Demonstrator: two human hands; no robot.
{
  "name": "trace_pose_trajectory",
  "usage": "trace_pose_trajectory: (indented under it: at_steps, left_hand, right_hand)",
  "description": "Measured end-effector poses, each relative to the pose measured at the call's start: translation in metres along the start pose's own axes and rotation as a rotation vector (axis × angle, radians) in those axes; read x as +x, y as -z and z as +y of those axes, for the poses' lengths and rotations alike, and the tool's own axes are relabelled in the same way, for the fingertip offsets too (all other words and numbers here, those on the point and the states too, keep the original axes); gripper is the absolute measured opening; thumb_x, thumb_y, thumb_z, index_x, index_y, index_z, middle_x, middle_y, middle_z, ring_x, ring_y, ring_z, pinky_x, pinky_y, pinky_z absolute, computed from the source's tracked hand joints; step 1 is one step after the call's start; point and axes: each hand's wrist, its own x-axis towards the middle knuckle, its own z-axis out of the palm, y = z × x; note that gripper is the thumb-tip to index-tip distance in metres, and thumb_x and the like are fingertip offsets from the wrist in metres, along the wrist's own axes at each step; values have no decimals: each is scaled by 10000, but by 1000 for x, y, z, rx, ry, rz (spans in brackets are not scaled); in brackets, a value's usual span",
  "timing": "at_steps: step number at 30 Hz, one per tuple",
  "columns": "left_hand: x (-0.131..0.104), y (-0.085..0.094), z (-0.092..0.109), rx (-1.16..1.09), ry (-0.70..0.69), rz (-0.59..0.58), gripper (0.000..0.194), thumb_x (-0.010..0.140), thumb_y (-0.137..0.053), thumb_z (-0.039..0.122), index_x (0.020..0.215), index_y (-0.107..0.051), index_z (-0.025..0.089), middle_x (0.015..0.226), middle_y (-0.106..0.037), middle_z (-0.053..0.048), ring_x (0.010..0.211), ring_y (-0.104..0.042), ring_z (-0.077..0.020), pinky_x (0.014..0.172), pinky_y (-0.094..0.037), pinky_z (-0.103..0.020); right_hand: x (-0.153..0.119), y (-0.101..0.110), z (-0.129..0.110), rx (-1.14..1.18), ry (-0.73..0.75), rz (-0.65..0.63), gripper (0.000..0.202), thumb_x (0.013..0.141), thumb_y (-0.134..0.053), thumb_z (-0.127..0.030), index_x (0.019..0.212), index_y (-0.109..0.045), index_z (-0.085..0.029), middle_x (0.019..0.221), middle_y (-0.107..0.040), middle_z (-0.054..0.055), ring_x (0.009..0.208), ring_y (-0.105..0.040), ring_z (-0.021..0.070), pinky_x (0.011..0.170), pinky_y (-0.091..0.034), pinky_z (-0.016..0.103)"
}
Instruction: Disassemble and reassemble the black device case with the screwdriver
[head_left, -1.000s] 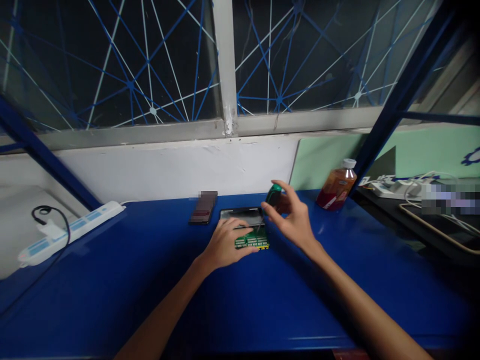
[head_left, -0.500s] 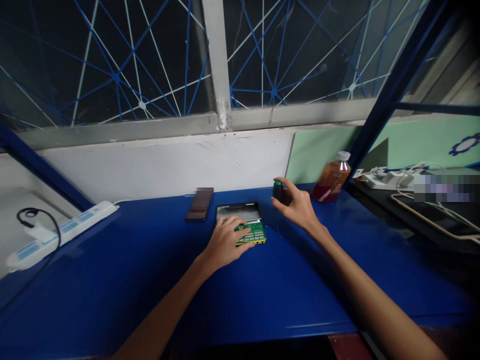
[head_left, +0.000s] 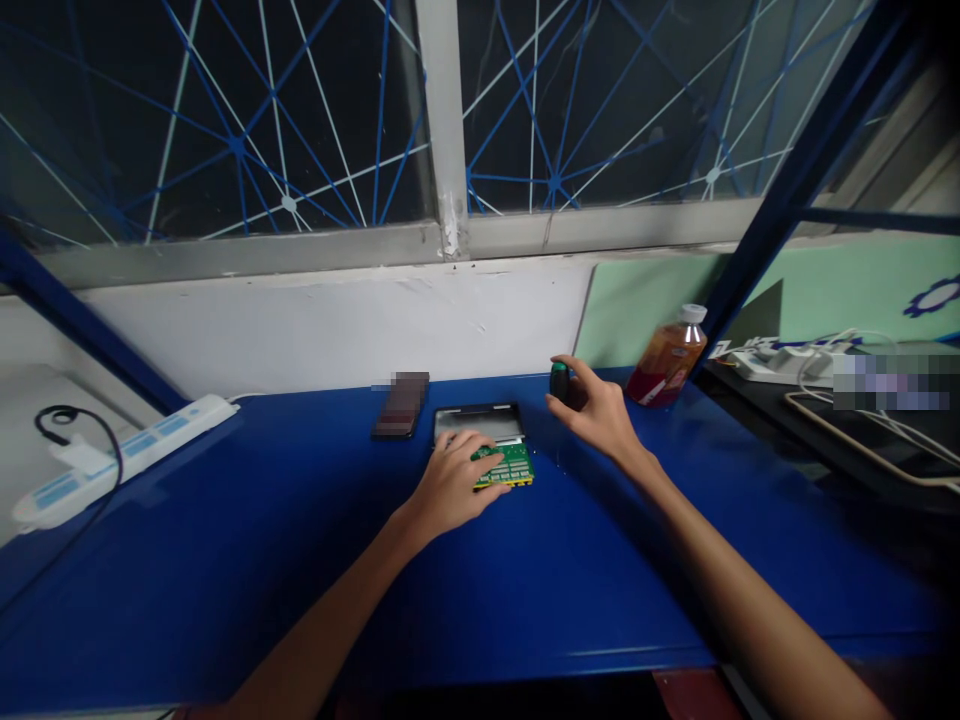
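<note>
My left hand [head_left: 454, 478] lies over the left part of a green circuit board [head_left: 517, 465], its thumb along the yellow front edge and its fingers across the top, gripping it. Directly behind the board sits a shallow dark case [head_left: 480, 420] with a grey inside; my fingers cover its front left part. To the right, my right hand [head_left: 596, 405] pinches the black handle of a screwdriver [head_left: 559, 382] with a green end, held upright. The index finger rests over that green end. The thin shaft below hardly shows, so I cannot tell what its tip touches.
A phone [head_left: 401, 405] lies behind and left of the case. A drink bottle [head_left: 667, 360] leans at the back right. On the left is a white power strip [head_left: 135, 455] with a black cable. Cables [head_left: 832, 420] lie on a dark surface at right. Blue table [head_left: 480, 610] underneath.
The view has shifted very slightly. Both hands keep their places, the left on the circuit board and the right on the screwdriver.
</note>
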Motion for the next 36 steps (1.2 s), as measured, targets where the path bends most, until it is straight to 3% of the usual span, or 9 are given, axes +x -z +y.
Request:
trace_pose_trajectory:
  at_steps: [6, 16, 22, 36]
  left_hand:
    - [1, 3, 2, -39, 21, 18, 266, 802, -687, 400, 1014, -677, 239, 1075, -638, -61, 1018, -565, -251, 884, -420, -477]
    - [5, 3, 13, -339, 125, 148, 155, 780, -715, 353, 882, -724, 236, 903, -687, -35, 881, -614, -216, 810, -480, -412]
    - [6, 1, 16, -440, 169, 179, 123, 797, -699, 329, 813, -727, 211, 833, -702, -36, 800, -629, -191, 766, -509, -383]
    - [8, 4, 18, -451, 189, 197, 135, 832, -667, 266, 721, -708, 199, 786, -703, -20, 756, -633, -170, 744, -485, -347]
  right_hand:
    - [-1, 2, -1, 142, -64, 37, 493, 741, -605, -331, 1213, -546, -201, 647, -591, -12, 523, -505, 133, 525, -434, 283]
    - [-3, -1, -31, 720, -174, 88, 547, 733, -653, -324, 1226, -453, -196, 658, -585, -15, 519, -578, 148, 504, -545, 328]
    - [-8, -7, -39, 732, -164, 72, 543, 757, -628, -331, 1248, -426, -215, 680, -565, -16, 552, -585, 151, 512, -558, 331]
    - [-12, -8, -41, 647, -97, 94, 561, 789, -584, -327, 1306, -393, -221, 690, -567, -17, 545, -572, 144, 537, -554, 342]
